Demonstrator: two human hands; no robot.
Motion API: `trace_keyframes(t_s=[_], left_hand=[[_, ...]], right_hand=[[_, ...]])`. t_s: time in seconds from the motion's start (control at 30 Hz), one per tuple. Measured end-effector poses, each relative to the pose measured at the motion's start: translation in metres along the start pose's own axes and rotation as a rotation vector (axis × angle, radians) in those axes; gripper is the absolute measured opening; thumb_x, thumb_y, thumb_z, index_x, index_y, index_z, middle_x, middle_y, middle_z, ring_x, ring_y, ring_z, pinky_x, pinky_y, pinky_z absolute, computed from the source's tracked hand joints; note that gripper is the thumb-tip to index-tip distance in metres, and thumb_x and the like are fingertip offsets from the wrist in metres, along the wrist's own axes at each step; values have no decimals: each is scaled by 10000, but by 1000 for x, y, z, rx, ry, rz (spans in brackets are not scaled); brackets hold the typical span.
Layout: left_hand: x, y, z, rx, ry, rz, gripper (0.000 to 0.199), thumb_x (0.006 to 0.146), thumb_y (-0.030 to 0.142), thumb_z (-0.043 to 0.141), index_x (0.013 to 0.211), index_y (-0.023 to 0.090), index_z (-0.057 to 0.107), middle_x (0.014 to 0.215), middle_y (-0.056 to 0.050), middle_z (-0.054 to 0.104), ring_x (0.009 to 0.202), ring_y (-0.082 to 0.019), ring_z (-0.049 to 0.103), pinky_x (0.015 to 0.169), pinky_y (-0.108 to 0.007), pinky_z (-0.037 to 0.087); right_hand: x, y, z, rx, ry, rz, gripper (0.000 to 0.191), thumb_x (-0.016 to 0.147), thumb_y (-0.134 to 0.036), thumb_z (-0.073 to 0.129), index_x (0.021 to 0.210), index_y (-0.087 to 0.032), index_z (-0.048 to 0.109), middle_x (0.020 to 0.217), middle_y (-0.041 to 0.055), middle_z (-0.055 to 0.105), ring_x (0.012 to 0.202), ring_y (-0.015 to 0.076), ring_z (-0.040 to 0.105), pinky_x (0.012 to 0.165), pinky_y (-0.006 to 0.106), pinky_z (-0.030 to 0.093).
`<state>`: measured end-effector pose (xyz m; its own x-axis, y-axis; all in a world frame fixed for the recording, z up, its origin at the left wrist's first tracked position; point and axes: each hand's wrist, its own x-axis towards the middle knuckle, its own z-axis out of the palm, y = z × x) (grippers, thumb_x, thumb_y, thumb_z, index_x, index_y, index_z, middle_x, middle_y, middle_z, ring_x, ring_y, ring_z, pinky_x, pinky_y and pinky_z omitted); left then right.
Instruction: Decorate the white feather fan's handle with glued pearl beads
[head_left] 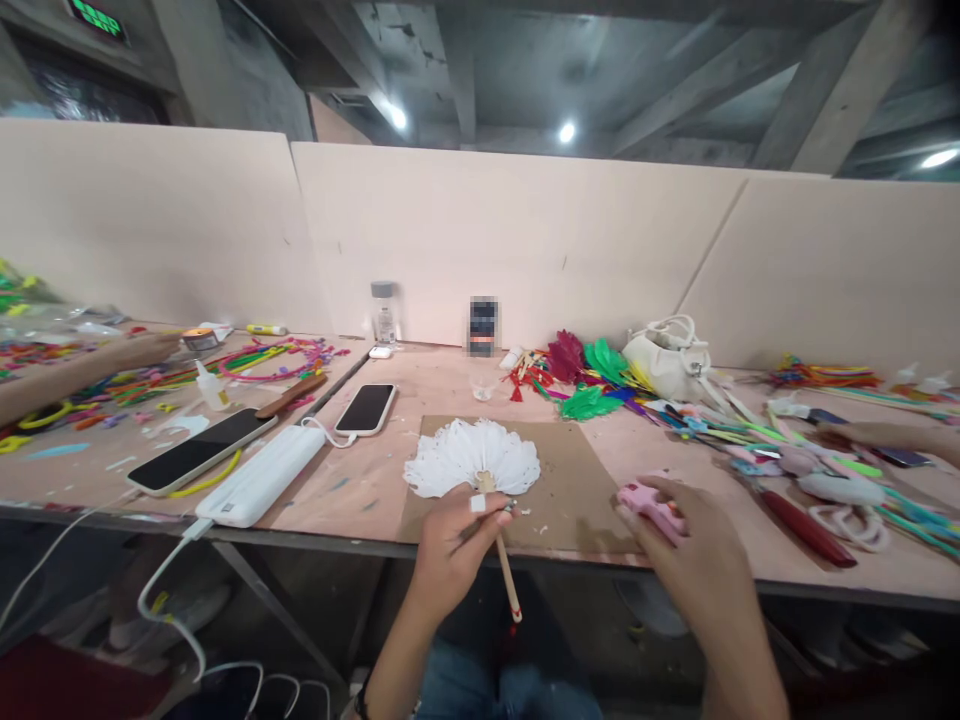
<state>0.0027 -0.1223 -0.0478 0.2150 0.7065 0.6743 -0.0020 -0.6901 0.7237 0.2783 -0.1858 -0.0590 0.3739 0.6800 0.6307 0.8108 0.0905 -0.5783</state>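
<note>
A white scalloped fan [472, 455] lies over a brown cardboard sheet [585, 480] at the table's front edge. Its wooden handle [508, 580] points toward me and sticks out past the edge, with a bit of red at the tip. My left hand [459, 540] is closed at the base of the fan, thumb and fingers pinched near the top of the handle. To the right, my right hand [694, 540] is wrapped round a pink tool [652, 507], just beyond the cardboard's right side. The tool is apart from the fan.
A white power bank [262, 475] and two phones [366, 410] are at the left. Feathers [600, 375], a white bag [667, 360] and a red-handled tool [806, 528] lie to the right. Other people's arms [90, 372] reach in at both sides.
</note>
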Motion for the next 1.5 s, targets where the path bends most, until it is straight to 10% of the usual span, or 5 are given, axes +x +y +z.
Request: trace_keyframes(t_s=[0.23, 0.47, 0.67, 1.03, 1.5], left_hand=[[0, -2, 1, -151, 24, -243, 222, 882, 383, 780, 881, 166, 826, 826, -80, 826, 771, -206, 749, 716, -272, 560], [-2, -6, 3, -149, -6, -369, 327, 823, 453, 818, 866, 130, 821, 770, -103, 799, 641, -190, 693, 578, -251, 515], [-1, -4, 2, -156, -16, -397, 344, 816, 469, 810, 854, 127, 817, 749, -94, 777, 609, -175, 662, 557, -245, 504], [-2, -5, 2, -198, 11, -380, 343, 843, 475, 794, 875, 135, 816, 784, -92, 781, 654, -178, 667, 596, -249, 519], [0, -7, 2, -284, -5, -380, 381, 838, 520, 801, 877, 142, 816, 801, -95, 777, 664, -177, 655, 555, -242, 525]], right_hand=[[-10, 46, -8, -724, -246, 153, 549, 1015, -554, 498, 1323, -132, 664, 1036, 213, 703, 952, 447, 684, 814, 531, 533], [9, 61, -12, -509, -426, 105, 380, 964, -442, 477, 1043, -143, 698, 1002, 238, 746, 912, 399, 738, 738, 415, 536], [3, 19, -28, -111, -231, 131, 503, 848, -595, 588, 1155, -201, 646, 1101, 156, 741, 1010, 403, 698, 750, 409, 532], [-68, -36, 45, 1005, -265, 146, 536, 1018, -723, 590, 1044, -199, 702, 637, -5, 542, 521, 158, 461, 516, 264, 351], [-67, -46, 36, 911, -315, 235, 609, 978, -767, 610, 909, -175, 731, 589, 3, 517, 499, 147, 442, 486, 246, 362]])
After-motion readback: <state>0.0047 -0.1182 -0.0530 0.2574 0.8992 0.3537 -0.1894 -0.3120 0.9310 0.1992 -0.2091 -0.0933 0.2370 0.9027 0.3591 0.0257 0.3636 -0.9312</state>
